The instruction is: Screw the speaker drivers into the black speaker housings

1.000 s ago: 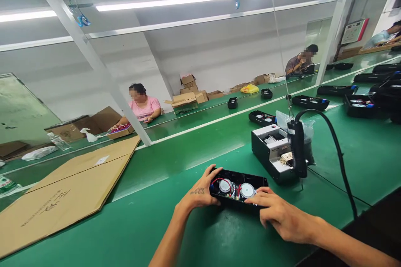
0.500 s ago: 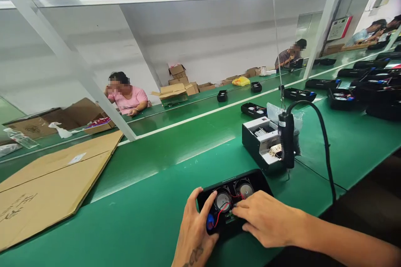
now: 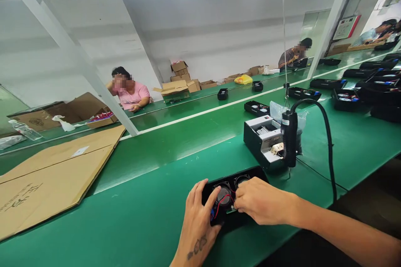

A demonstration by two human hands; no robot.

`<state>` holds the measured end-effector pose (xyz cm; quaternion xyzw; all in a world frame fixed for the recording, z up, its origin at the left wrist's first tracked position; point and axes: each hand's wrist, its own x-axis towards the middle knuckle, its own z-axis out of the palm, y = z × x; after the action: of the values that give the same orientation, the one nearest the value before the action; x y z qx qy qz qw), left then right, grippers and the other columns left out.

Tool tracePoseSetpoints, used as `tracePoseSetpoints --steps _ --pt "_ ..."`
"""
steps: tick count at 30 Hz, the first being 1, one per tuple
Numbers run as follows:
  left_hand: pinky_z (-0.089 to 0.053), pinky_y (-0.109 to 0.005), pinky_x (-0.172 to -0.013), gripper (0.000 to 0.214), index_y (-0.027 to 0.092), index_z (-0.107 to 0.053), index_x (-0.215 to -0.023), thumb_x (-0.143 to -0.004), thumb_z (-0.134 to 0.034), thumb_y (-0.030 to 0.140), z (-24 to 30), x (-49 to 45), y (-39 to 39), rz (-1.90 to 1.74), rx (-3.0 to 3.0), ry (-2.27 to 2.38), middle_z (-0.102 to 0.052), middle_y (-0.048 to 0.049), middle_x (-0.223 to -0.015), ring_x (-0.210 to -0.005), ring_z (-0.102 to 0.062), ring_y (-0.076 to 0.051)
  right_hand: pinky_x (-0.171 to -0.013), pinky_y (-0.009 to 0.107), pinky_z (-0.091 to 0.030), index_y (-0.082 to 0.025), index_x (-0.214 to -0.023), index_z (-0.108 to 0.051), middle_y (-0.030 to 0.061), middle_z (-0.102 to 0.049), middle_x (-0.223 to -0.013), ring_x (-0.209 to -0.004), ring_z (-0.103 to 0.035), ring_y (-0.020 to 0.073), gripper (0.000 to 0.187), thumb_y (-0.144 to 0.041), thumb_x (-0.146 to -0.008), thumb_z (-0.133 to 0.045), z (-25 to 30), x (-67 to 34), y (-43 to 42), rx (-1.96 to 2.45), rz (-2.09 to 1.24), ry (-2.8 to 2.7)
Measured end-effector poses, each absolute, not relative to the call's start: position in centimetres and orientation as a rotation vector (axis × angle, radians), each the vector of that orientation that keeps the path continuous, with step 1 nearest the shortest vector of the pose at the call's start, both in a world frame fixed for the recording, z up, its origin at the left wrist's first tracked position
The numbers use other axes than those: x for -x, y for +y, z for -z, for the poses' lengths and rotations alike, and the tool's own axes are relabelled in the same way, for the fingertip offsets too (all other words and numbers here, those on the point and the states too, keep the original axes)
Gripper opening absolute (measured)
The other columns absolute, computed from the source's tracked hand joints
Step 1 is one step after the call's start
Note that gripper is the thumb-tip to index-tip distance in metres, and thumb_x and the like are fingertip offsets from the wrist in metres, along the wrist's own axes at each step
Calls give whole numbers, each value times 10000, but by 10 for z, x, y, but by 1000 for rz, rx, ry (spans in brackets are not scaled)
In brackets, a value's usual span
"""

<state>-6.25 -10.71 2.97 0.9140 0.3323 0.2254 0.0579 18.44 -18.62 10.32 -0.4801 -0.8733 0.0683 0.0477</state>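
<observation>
The case (image 3: 254,172) lies open side up on the table (image 3: 140,217), right at the near edge in front of you and under both hands. Its long axis runs slantwise, from near-left to far-right.

Your left hand (image 3: 197,221) lies flat over the near-left end, fingers spread and gripping nothing. Your right hand (image 3: 260,200) comes in from the right with its fingers curled down by the wires (image 3: 219,208) beside the speaker (image 3: 223,195). I can't tell whether it has pinched anything. The right hand is nearer the case's middle.

The screwdriver (image 3: 288,137) hangs just beyond the case's far end, in front of the feeder box (image 3: 261,144). Its white label is too small to read. The cardboard (image 3: 53,175) to your left bears printed characters, also unreadable.
</observation>
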Motion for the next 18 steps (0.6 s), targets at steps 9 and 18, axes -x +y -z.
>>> tracePoseSetpoints --steps 9,18 --pt "-272 -841 -1228 723 274 -619 -1232 -592 -765 -28 -30 46 -100 -742 -2936 869 -366 -135 -1693 -1628 -142 -506 -813 402 -404 -145 -948 -707 68 -755 -919 -937 -614 245 122 -84 -911 -609 -90 -176 -172 1434 207 -2737" --pt "-383 -830 -1188 600 261 -629 -1212 -680 -814 53 -29 43 -84 -702 -2964 746 -641 -114 -1485 -1521 -441 -471 -897 391 -401 -166 -1070 -700 63 -787 -1030 -985 -628 235 259 -31 -910 -548 -106 -185 -159 1420 -144 -2696"
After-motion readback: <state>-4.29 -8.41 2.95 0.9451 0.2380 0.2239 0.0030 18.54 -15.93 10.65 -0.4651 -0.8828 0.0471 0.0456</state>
